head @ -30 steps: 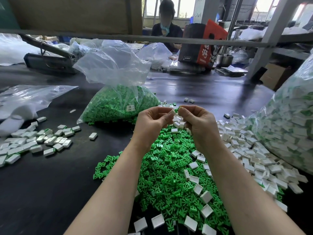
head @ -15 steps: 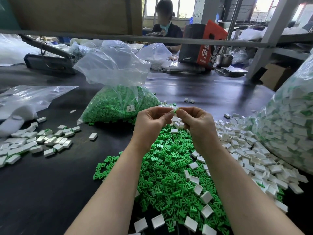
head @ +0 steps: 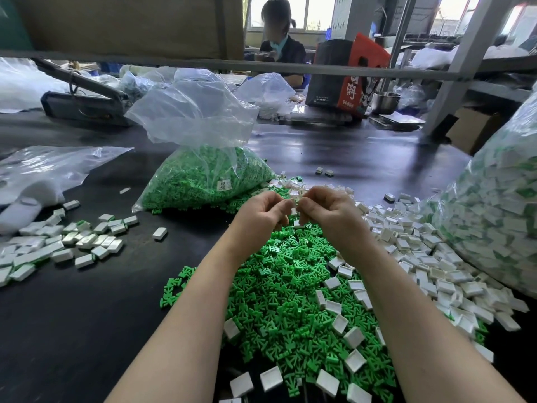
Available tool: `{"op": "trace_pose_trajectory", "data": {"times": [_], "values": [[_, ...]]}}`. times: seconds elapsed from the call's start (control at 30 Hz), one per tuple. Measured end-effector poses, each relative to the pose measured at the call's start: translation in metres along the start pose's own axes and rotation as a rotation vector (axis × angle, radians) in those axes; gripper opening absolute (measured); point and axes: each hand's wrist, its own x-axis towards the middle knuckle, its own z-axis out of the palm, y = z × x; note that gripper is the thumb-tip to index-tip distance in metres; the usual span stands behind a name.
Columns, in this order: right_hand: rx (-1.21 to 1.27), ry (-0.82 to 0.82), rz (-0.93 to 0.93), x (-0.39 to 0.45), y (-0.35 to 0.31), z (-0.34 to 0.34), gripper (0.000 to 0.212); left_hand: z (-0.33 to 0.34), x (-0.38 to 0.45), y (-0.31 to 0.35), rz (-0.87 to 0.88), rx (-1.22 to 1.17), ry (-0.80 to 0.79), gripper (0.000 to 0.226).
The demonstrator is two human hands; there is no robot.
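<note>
The left hand [head: 260,216] and the right hand [head: 331,215] meet, raised over the middle of the bench [head: 87,330]. Their fingers are curled and both pinch one small piece between the fingertips, probably held up close so the person can see it and press it together.

The dark bench keeps everything within arm's reach. Largest is the clear sack [head: 494,228] at the right edge, stuffed with white-and-green pieces, apparently finished stock. Behind the hands stands an open bag of green inserts [head: 203,181], its mouth loose so that more can be tipped out. Under the forearms spreads the pile of green inserts [head: 284,289], with the loose white caps [head: 421,257] just beside it on the right, so each hand probably has its own supply near. Well apart on the left lies a cluster of joined pieces [head: 66,242], seemingly set aside as done.

Smallest is the white cap [head: 293,201] in the fingertips, above the far edge of the green pile. The fingers hide whether an insert is already in it.
</note>
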Motion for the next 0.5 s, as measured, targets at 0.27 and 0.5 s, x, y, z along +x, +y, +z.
{"op": "trace_pose_trajectory", "data": {"times": [0.27,0.5], "values": [[0.031,-0.124,0.072,-0.0014,0.0034,0.0008,0.027,0.0022,-0.0023,0.0009,0.024,-0.046,-0.101,0.028],[0.224,-0.282,0.185,-0.0059,0.0084,-0.0057,0.026,0.0022,-0.0056,0.0019,0.041,-0.028,-0.165,0.029]]}}
